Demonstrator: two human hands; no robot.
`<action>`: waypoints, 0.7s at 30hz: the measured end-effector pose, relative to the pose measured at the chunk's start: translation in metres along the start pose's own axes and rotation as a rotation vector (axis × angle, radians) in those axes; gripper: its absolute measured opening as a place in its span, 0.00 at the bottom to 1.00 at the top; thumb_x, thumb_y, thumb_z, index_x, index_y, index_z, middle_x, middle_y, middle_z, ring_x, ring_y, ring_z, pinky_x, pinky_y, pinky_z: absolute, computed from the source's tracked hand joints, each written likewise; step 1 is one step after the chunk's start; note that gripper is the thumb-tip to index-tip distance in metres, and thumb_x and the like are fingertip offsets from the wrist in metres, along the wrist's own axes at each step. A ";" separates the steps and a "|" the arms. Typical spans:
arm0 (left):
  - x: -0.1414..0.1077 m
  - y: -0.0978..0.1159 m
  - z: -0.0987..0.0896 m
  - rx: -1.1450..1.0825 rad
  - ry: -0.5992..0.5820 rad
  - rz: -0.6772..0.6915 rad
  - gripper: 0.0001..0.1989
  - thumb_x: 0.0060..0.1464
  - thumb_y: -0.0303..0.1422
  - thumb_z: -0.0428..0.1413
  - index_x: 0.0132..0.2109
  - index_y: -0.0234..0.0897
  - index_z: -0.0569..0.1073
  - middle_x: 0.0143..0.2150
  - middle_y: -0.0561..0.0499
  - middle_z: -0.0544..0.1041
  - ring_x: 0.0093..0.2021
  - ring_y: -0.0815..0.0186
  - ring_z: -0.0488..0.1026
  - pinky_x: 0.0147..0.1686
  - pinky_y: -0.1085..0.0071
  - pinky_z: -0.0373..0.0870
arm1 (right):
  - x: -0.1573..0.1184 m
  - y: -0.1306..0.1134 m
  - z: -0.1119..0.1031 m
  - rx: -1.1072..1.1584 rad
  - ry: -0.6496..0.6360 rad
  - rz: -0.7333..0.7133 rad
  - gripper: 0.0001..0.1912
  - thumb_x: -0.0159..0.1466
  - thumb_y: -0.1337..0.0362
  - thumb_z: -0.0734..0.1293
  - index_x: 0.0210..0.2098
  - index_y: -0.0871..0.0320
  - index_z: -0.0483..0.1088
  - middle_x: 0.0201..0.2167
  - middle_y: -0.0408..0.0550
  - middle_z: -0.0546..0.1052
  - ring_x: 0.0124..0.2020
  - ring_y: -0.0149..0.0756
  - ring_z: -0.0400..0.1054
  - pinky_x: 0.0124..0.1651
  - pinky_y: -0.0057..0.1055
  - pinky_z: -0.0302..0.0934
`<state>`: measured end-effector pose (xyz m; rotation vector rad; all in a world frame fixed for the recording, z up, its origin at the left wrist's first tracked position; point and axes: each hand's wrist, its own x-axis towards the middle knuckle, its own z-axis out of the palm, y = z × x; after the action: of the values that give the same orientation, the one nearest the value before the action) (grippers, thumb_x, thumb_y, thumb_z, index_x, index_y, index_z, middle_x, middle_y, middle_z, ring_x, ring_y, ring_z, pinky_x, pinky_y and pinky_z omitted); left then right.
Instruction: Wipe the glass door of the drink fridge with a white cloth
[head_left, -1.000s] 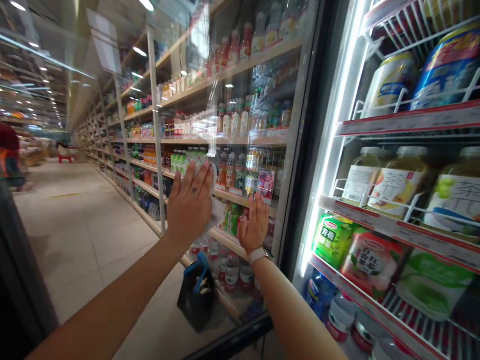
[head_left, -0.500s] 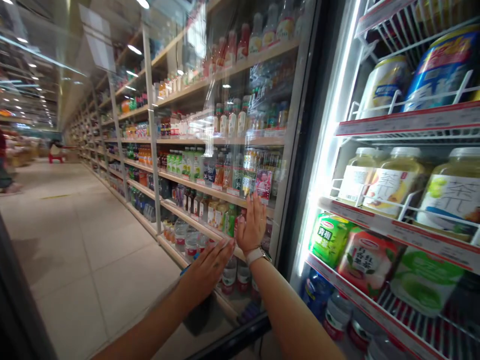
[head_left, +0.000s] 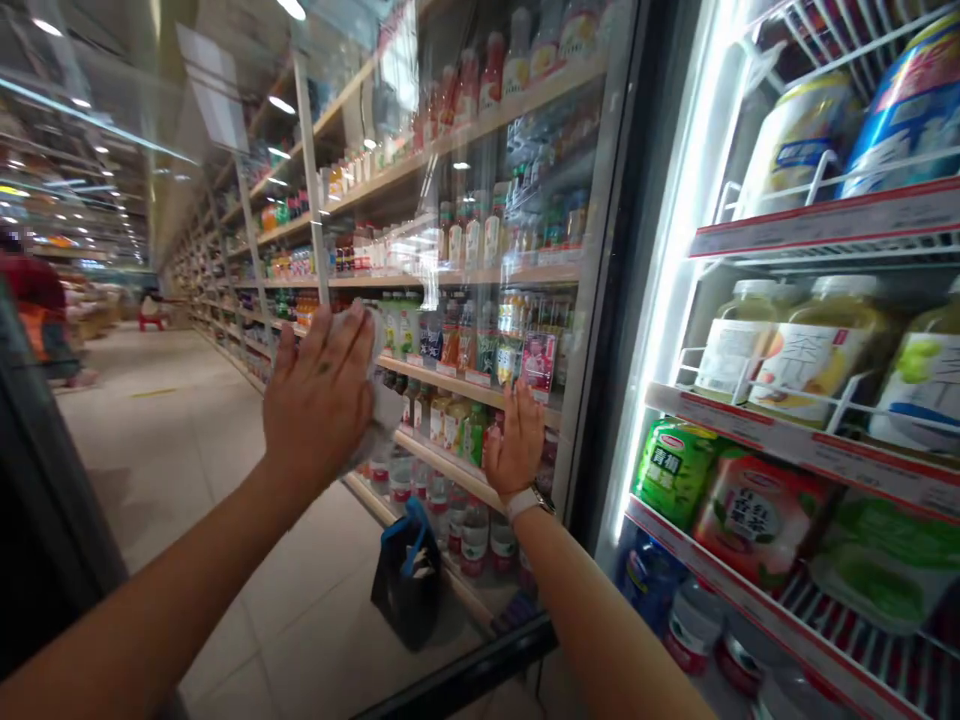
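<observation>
My left hand [head_left: 322, 395] is raised in front of the glass door [head_left: 480, 667] and presses a crumpled white cloth [head_left: 386, 412] toward the pane. Most of the cloth is hidden behind the palm and fingers; its right edge sticks out. Lower and to the right, my right hand [head_left: 519, 440] lies flat on the same glass, fingers up and holding nothing. A watch [head_left: 529, 498] with a pale strap circles that wrist. Just above its fingertips is a pink card [head_left: 540, 360].
An open cooler with drink cartons [head_left: 757, 515] and bottles [head_left: 814, 350] on wire shelves stands at right. Through the glass show long drink shelves [head_left: 461, 470] and a black bag [head_left: 409, 585] on the floor. A person [head_left: 34, 300] is at far left.
My left hand has moved up and left, away from my right hand, and the cloth under it now shows. My right hand stays on the glass. The black bag has come into plain view.
</observation>
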<state>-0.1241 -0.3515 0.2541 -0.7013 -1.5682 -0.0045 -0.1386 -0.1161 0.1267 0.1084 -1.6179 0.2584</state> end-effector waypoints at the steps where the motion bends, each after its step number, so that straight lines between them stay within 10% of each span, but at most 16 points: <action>1: 0.002 -0.001 0.000 0.003 0.013 0.018 0.32 0.62 0.28 0.45 0.72 0.36 0.48 0.70 0.44 0.58 0.72 0.53 0.49 0.70 0.50 0.47 | 0.000 0.000 -0.001 -0.001 0.002 0.004 0.33 0.68 0.66 0.52 0.72 0.59 0.43 0.69 0.58 0.56 0.71 0.45 0.46 0.68 0.54 0.46; 15: -0.151 0.063 0.024 -0.132 -0.203 0.339 0.30 0.55 0.20 0.43 0.64 0.36 0.66 0.68 0.52 0.62 0.72 0.64 0.48 0.72 0.63 0.37 | 0.002 -0.002 0.000 -0.014 0.021 -0.007 0.33 0.68 0.66 0.52 0.72 0.59 0.42 0.69 0.58 0.56 0.71 0.44 0.46 0.68 0.53 0.46; 21: -0.125 0.039 0.016 -0.122 -0.172 0.302 0.29 0.58 0.24 0.45 0.66 0.40 0.63 0.67 0.53 0.66 0.72 0.67 0.48 0.72 0.65 0.35 | 0.001 -0.001 0.000 -0.014 0.019 -0.004 0.33 0.68 0.66 0.52 0.72 0.58 0.42 0.69 0.57 0.57 0.71 0.45 0.46 0.68 0.54 0.46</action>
<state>-0.1270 -0.3666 0.1231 -1.0527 -1.6203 0.1897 -0.1379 -0.1170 0.1282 0.0989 -1.6003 0.2443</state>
